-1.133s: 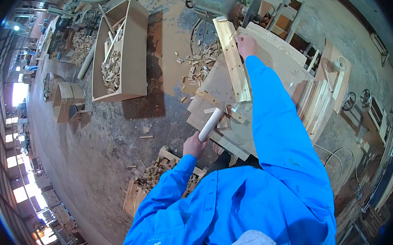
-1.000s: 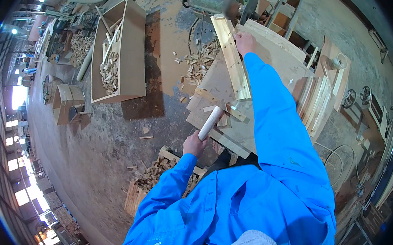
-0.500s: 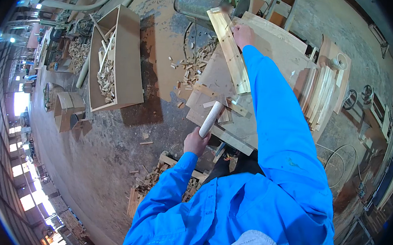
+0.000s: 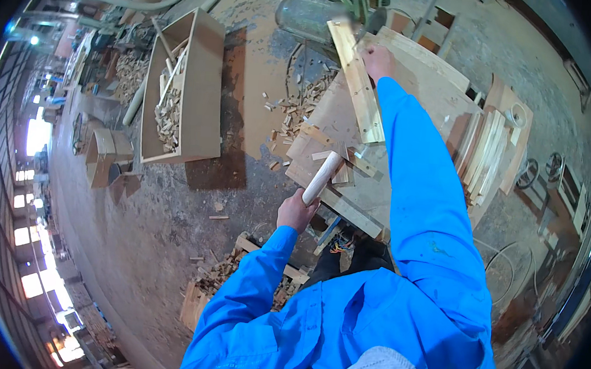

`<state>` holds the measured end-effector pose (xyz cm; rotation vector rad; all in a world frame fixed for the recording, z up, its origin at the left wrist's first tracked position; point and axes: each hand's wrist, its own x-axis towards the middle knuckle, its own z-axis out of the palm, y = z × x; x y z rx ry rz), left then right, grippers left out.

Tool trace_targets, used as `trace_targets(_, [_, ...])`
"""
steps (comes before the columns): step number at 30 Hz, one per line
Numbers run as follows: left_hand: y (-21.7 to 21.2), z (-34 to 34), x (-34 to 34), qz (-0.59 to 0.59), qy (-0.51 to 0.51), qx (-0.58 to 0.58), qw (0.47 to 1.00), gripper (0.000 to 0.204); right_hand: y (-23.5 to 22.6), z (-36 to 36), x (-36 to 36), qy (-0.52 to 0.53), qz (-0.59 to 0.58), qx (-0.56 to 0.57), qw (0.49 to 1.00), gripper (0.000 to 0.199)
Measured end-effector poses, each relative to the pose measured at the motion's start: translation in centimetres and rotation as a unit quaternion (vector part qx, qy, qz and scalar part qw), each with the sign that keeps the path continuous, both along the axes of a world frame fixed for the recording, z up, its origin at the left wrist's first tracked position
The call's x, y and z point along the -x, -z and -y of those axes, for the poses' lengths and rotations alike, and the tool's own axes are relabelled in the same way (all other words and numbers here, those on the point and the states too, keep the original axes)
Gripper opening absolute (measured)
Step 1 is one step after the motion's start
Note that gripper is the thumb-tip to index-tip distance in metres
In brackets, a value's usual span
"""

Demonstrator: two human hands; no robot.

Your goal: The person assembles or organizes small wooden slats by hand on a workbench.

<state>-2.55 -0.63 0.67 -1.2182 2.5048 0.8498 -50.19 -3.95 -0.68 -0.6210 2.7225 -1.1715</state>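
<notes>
My left hand (image 4: 296, 212) is wrapped round the lower end of a thick, pale round wooden stick (image 4: 323, 177). The stick slants up and away, its upper end over the near left corner of a worktable (image 4: 417, 111). My right arm reaches across the table, and its hand (image 4: 378, 61) is closed at the right edge of a wooden plank (image 4: 358, 86), near the plank's far end. What those fingers hold is hidden. The plank has a row of dark spots and lies lengthwise away from me. Smaller wood strips (image 4: 362, 164) lie between the plank and the stick.
Stacked wood strips (image 4: 479, 156) lie on the table's right side beside a tape roll (image 4: 516, 115). Offcuts litter the floor (image 4: 297, 112) left of the table. A tall open wooden box (image 4: 203, 89) stands further left. More offcuts (image 4: 224, 275) are heaped near my feet.
The view has shifted slightly, so the surroundings appear a little further right. Both hands keep nearly the same places, the left still round the stick, the right at the plank's far end.
</notes>
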Motion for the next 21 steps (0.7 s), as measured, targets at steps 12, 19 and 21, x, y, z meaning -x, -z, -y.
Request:
trace_targets(12, [-2.1,-0.6,-3.4,-0.038,-0.004,-0.044,0.998,0.04,2.4,-9.7,-6.5,0.036,0.279,0.302,0.911,0.032])
trace_targets(19, [-1.4,-0.8,-7.6,-0.056,-0.005,-0.013,0.998,0.04,-1.2,-21.3,-17.8,0.232,0.188,0.427,0.853,0.041])
trace_targets(21, [-1.4,-0.4,-9.3,-0.055,-0.017,-0.008,0.998,0.042,-3.3,-20.4,-20.6,0.356,0.193,0.386,0.829,0.046])
